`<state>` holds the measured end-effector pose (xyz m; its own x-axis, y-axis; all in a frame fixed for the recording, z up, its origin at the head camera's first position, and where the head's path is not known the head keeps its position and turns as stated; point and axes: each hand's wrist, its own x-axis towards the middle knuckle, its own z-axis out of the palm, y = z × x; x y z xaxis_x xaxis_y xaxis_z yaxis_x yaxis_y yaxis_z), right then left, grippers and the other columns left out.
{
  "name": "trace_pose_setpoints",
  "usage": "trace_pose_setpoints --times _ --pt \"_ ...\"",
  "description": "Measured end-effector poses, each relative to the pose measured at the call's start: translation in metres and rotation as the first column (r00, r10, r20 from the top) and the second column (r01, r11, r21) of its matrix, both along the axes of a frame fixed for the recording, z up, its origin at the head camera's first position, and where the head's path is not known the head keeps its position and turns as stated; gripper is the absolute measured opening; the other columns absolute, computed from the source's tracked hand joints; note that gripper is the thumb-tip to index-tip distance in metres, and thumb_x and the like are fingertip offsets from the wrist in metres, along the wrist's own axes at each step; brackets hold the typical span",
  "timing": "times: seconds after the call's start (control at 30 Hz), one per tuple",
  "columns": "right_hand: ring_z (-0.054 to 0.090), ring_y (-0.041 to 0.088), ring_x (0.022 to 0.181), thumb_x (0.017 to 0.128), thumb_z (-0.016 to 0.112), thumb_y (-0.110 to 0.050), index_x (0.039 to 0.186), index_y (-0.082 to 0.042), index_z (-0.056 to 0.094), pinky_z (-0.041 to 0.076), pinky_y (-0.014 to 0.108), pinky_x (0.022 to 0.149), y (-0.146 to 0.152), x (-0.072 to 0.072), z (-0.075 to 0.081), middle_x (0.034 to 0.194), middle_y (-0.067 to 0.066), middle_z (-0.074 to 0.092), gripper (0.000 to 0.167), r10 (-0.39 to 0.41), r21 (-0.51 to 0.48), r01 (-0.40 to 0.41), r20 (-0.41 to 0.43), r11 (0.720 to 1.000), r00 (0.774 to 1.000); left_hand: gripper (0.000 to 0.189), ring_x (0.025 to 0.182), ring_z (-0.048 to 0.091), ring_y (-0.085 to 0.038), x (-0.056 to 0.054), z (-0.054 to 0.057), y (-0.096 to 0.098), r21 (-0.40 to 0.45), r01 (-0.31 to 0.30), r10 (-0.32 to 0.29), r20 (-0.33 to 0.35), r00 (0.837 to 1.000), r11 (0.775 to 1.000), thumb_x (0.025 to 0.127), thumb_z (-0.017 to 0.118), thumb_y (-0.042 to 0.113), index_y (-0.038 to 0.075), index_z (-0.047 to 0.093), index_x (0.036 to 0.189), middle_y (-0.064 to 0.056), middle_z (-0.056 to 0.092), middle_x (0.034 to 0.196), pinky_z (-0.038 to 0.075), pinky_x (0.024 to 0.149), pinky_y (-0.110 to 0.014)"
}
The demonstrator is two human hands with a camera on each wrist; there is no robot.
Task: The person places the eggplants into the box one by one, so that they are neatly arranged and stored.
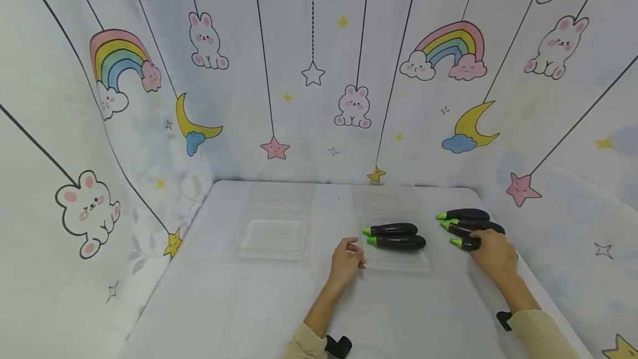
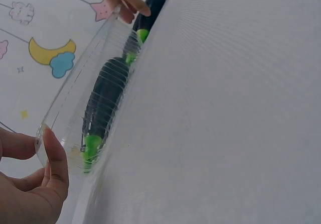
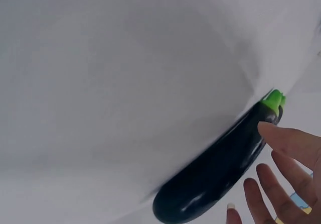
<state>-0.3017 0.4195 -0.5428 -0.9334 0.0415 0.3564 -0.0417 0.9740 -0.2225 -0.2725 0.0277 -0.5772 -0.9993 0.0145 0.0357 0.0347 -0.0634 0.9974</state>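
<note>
In the head view, my left hand (image 1: 346, 263) is at the left edge of a clear plastic tray (image 1: 399, 263). The left wrist view shows its fingers pinching the tray's rim (image 2: 39, 136). Two dark eggplants with green stems, a front eggplant (image 1: 399, 242) and a back eggplant (image 1: 394, 229), lie side by side in that tray. My right hand (image 1: 495, 254) is over the nearest eggplant (image 1: 467, 244) of a group at the right. In the right wrist view, the thumb touches this eggplant (image 3: 215, 169) near its stem, while the other fingers are spread beside it.
Several more eggplants, among them a far eggplant (image 1: 466, 214), lie close together by the table's right edge. A second clear tray (image 1: 274, 256) stands at the left of the white table (image 1: 209, 303). A printed cloth (image 1: 309, 115) hangs behind and around the table.
</note>
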Motion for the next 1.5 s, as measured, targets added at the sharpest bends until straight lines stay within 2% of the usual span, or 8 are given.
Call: trace_pose_setpoints --times 0.17,0.37,0.7,1.03,1.5 --pt "0.060 0.062 0.100 0.067 0.078 0.002 0.104 0.007 0.075 0.051 0.069 0.072 0.009 0.001 0.000 0.111 0.039 0.064 0.037 -0.003 0.028 0.002 0.011 1.000 1.000 0.040 0.068 0.066 -0.012 -0.001 0.000 -0.001 -0.002 0.007 -0.007 -0.001 1.000 1.000 0.098 0.063 -0.004 -0.012 0.054 0.136 -0.011 0.063 0.098 0.063 0.062 -0.030" --pt "0.061 0.062 0.096 0.067 0.078 0.001 0.104 0.007 0.075 0.051 0.069 0.067 0.019 0.000 0.001 0.111 0.040 0.063 0.037 -0.002 0.038 0.001 0.021 0.999 1.000 0.040 0.072 0.069 -0.020 -0.002 0.001 0.000 0.003 0.005 -0.005 -0.009 1.000 1.000 0.098 0.062 -0.005 -0.012 0.054 0.136 -0.011 0.063 0.098 0.062 0.062 -0.027" --pt "0.059 0.062 0.103 0.070 0.081 -0.001 0.105 0.008 0.074 0.051 0.072 0.075 0.029 -0.001 -0.005 0.113 0.040 0.063 0.036 -0.019 0.054 0.015 0.062 0.998 0.998 0.040 0.074 0.071 -0.023 -0.002 0.001 -0.001 -0.002 0.011 -0.011 0.004 1.000 1.000 0.098 0.063 -0.004 -0.011 0.054 0.137 -0.010 0.063 0.099 0.062 0.063 -0.026" --pt "0.058 0.060 0.102 0.071 0.083 -0.001 0.104 0.007 0.074 0.050 0.072 0.077 0.030 0.000 -0.009 0.111 0.039 0.063 0.035 -0.001 0.077 -0.002 0.036 0.997 0.999 0.042 0.070 0.067 -0.012 -0.001 -0.001 -0.002 -0.005 0.018 -0.018 0.000 1.000 1.000 0.098 0.062 -0.003 -0.012 0.053 0.138 -0.008 0.062 0.098 0.062 0.063 -0.025" --pt "0.058 0.062 0.104 0.073 0.085 -0.003 0.105 0.005 0.074 0.049 0.074 0.076 0.031 0.002 -0.011 0.114 0.040 0.063 0.036 0.011 0.080 -0.014 0.031 0.997 0.999 0.041 0.069 0.066 -0.012 -0.002 -0.003 -0.001 -0.007 0.020 -0.020 0.001 1.000 1.000 0.099 0.062 -0.003 -0.011 0.053 0.138 -0.007 0.063 0.096 0.062 0.063 -0.026"
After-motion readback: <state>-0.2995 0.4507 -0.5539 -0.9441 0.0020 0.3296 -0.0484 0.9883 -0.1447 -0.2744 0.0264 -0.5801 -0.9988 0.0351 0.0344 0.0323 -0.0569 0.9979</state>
